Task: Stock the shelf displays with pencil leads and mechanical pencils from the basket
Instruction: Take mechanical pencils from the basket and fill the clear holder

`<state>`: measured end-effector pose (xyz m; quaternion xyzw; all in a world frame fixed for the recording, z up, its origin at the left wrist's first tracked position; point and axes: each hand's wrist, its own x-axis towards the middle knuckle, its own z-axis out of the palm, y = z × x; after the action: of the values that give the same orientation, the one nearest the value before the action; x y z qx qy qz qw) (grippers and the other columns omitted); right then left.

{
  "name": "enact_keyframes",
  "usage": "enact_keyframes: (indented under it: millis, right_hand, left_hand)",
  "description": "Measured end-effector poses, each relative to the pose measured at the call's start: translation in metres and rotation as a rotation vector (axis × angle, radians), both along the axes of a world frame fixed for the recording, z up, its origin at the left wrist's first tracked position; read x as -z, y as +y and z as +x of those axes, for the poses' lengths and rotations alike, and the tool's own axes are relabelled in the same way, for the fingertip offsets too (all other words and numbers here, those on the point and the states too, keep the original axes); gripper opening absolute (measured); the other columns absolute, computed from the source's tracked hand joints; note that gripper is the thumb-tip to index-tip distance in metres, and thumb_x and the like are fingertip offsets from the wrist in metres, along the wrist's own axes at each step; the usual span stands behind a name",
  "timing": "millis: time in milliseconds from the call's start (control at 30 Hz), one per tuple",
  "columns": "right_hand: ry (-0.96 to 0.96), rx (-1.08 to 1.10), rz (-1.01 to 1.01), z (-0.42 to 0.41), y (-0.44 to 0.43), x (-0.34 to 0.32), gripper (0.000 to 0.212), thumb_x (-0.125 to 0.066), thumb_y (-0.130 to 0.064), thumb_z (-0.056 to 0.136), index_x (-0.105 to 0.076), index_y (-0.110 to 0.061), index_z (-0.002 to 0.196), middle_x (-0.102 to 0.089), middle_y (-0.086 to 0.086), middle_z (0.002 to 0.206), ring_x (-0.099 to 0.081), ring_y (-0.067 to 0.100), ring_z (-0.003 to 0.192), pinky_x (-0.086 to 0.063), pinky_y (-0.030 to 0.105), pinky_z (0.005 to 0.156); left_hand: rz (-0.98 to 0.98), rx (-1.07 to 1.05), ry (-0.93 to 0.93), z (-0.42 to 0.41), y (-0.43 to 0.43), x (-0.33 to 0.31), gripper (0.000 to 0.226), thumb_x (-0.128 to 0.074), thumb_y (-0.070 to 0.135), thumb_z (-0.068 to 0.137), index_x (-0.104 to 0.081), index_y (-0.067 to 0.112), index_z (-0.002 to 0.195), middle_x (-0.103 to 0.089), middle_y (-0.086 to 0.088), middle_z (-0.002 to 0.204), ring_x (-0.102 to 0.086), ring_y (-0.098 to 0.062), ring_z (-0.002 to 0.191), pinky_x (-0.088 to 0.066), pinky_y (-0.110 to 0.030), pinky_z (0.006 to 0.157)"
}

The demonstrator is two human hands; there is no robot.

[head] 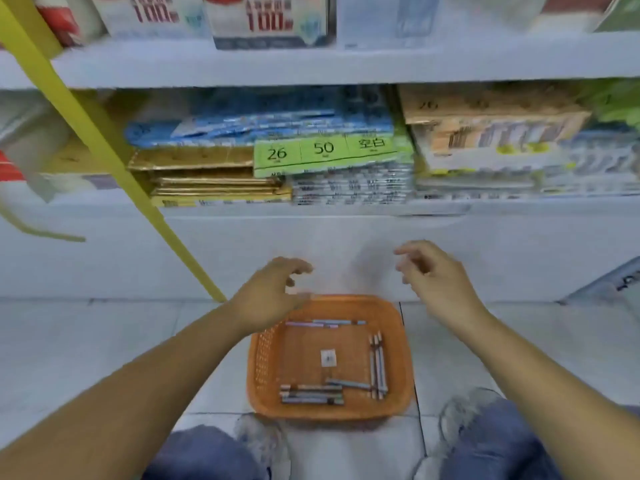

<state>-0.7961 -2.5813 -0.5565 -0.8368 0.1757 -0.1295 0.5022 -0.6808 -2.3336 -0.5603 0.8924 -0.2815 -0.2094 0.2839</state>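
Mechanical pencils (377, 367) lay in the orange basket (257, 375) on the tiled floor (104, 341), in small bunches along its right wall, near edge and far wall. Both bare forearms reached forward. The left hand (270, 296) hovered over the basket's far-left corner, palm down, fingers loosely curled, holding nothing. The right hand (436, 275) hung beyond the far-right corner, before the white shelf base (346, 237), fingers slackly bent and empty. Blurred stacked packs (263, 133) filled the shelf above.
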Motion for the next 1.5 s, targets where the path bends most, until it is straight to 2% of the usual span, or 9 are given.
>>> enact_keyframes:
  millis: [133, 300, 400, 533, 633, 800, 933, 1133, 1500]
  right_hand:
    - [0.394, -0.039, 0.077, -0.019, 0.022, 0.12, 0.018, -0.061, -0.013, 0.093, -0.062, -0.028, 0.103, -0.061, -0.008, 0.094, -0.059, 0.013, 0.089, -0.047, 0.028, 0.084]
    - [0.728, -0.164, 0.107, -0.027, 0.042, 0.211, 0.035, -0.065, -0.012, 0.091, -0.059, -0.018, 0.125, -0.057, -0.002, 0.112, -0.056, 0.01, 0.098, -0.04, 0.008, 0.067]
    - [0.803, -0.239, -0.028, -0.022, 0.048, 0.245, 0.035, -0.067, -0.013, 0.089, -0.061, -0.015, 0.123, -0.056, 0.003, 0.117, -0.058, 0.019, 0.106, -0.041, 0.02, 0.084]
    - [0.829, -0.363, -0.276, -0.019, 0.054, 0.271, 0.031, -0.068, -0.018, 0.085, -0.064, -0.018, 0.116, -0.054, 0.007, 0.124, -0.047, 0.025, 0.118, -0.038, 0.031, 0.103]
    - [0.821, -0.411, -0.367, -0.016, 0.056, 0.278, 0.021, -0.065, -0.024, 0.087, -0.063, -0.018, 0.107, -0.056, 0.006, 0.119, -0.043, 0.026, 0.117, -0.036, 0.033, 0.101]
    - [0.653, -0.015, -0.268, -0.019, 0.057, 0.267, 0.014, -0.065, -0.018, 0.09, -0.066, -0.013, 0.103, -0.055, 0.009, 0.115, -0.048, 0.027, 0.112, -0.04, 0.035, 0.095]
    - [0.649, 0.171, -0.263, -0.023, 0.062, 0.266, 0.025, -0.064, -0.015, 0.091, -0.06, -0.01, 0.116, -0.043, 0.01, 0.128, -0.055, 0.028, 0.11, -0.043, 0.035, 0.101]
    - [0.64, 0.312, -0.094, -0.009, 0.075, 0.276, 0.076, -0.076, -0.008, 0.08, -0.035, -0.015, 0.143, -0.041, 0.009, 0.138, -0.04, 0.024, 0.13, -0.031, 0.038, 0.114]
    - [0.681, 0.256, 0.009, -0.006, 0.061, 0.286, 0.028, -0.068, -0.008, 0.087, -0.058, -0.008, 0.113, -0.064, 0.009, 0.11, -0.061, 0.026, 0.101, -0.046, 0.03, 0.085]
  left_hand:
    - [0.142, -0.071, 0.307, -0.021, 0.015, 0.104, 0.057, -0.074, 0.03, 0.09, -0.052, 0.017, 0.14, -0.052, -0.003, 0.142, -0.053, -0.013, 0.116, -0.04, -0.02, 0.094]
    - [0.307, -0.11, 0.537, -0.037, 0.03, 0.193, 0.064, -0.078, 0.024, 0.085, -0.05, 0.011, 0.142, -0.055, -0.009, 0.14, -0.055, -0.018, 0.119, -0.043, -0.027, 0.101]
    - [0.363, -0.111, 0.645, -0.042, 0.034, 0.229, 0.065, -0.079, 0.026, 0.085, -0.05, 0.012, 0.142, -0.058, -0.008, 0.138, -0.058, -0.021, 0.119, -0.045, -0.031, 0.104]
    - [0.38, -0.078, 0.629, -0.045, 0.03, 0.257, 0.062, -0.081, 0.029, 0.083, -0.055, 0.018, 0.138, -0.06, -0.003, 0.131, -0.058, -0.02, 0.118, -0.04, -0.022, 0.098]
    - [0.38, -0.035, 0.569, -0.043, 0.024, 0.267, 0.05, -0.083, 0.025, 0.08, -0.064, 0.019, 0.126, -0.064, -0.001, 0.12, -0.06, -0.02, 0.11, -0.044, -0.025, 0.094]
    - [0.398, 0.044, 0.483, -0.037, 0.02, 0.272, 0.035, -0.083, 0.022, 0.079, -0.071, 0.013, 0.111, -0.068, -0.005, 0.112, -0.063, -0.019, 0.099, -0.049, -0.026, 0.089]
    - [0.369, 0.083, 0.423, -0.04, 0.022, 0.274, 0.032, -0.084, 0.021, 0.078, -0.072, 0.015, 0.107, -0.062, -0.005, 0.114, -0.056, -0.013, 0.094, -0.045, -0.022, 0.086]
    - [0.346, 0.115, 0.362, -0.046, 0.025, 0.274, 0.032, -0.082, 0.02, 0.078, -0.069, 0.017, 0.107, -0.058, -0.003, 0.115, -0.053, -0.019, 0.108, -0.043, -0.027, 0.096]
    - [0.48, 0.22, 0.186, -0.045, 0.015, 0.28, 0.027, -0.062, 0.022, 0.093, -0.065, 0.016, 0.119, -0.061, -0.006, 0.12, -0.056, -0.027, 0.11, -0.046, -0.032, 0.086]
